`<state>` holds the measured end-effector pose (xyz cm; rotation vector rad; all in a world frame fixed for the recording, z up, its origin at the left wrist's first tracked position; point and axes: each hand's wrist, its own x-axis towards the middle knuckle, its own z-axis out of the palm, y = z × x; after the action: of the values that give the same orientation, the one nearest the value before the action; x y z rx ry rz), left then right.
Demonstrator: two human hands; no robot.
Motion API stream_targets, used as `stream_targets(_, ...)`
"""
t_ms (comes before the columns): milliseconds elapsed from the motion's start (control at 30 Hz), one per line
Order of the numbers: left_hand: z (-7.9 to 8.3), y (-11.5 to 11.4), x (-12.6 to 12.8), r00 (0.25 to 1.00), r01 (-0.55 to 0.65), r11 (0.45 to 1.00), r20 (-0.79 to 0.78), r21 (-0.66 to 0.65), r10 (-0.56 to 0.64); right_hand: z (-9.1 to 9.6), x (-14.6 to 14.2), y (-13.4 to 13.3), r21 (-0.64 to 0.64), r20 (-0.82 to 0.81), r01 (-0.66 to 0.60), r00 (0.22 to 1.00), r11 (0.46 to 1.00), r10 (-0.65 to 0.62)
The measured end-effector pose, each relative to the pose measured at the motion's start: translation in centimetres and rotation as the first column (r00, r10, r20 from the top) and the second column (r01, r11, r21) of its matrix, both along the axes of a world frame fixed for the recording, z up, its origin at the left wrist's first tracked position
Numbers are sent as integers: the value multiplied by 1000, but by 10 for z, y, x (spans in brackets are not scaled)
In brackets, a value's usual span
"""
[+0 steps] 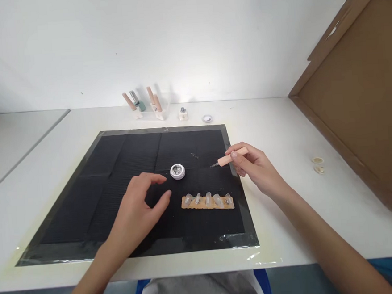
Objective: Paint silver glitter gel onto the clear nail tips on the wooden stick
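Observation:
My right hand [252,164] pinches a small pen-like tool with a peach handle [230,157], its dark tip pointing left over a black mat [95,194]. My left hand [138,207] hovers over the mat with fingers apart and curved, holding nothing. Just beyond its fingertips sits a small round white jar [177,171] with silvery contents. To its right lies a tan strip [207,202] carrying several clear nail tips in a row.
At the back by the wall stand peach-handled tools in small holders [146,105], a small bottle [182,113] and a round lid [207,118]. Two small cream rings [318,165] lie on the white table at right. A brown cardboard panel [356,95] leans at right.

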<state>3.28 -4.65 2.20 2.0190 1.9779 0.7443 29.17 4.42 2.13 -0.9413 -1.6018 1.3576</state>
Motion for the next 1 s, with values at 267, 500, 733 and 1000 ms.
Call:
stream_targets(267, -14, 51, -9, 984, 162, 982, -61, -97, -169, -1, 1, 1, -18, 11, -1, 1000, 1000, 2)
stream_targets(500, 2, 43, 17, 857, 191, 972, 506, -140, -96, 6, 2, -10, 141, 2, -9, 1000, 990, 9)
stream_targets(733, 11, 27, 40, 600, 398, 907, 787, -139, -143, 16, 1, -29, 455, -59, 28, 998, 890, -1)
stream_targets(1000, 14, 24, 43, 630, 425, 889, 762, -172, -153, 16, 0, -34, 513, -15, 40, 999, 858, -38)
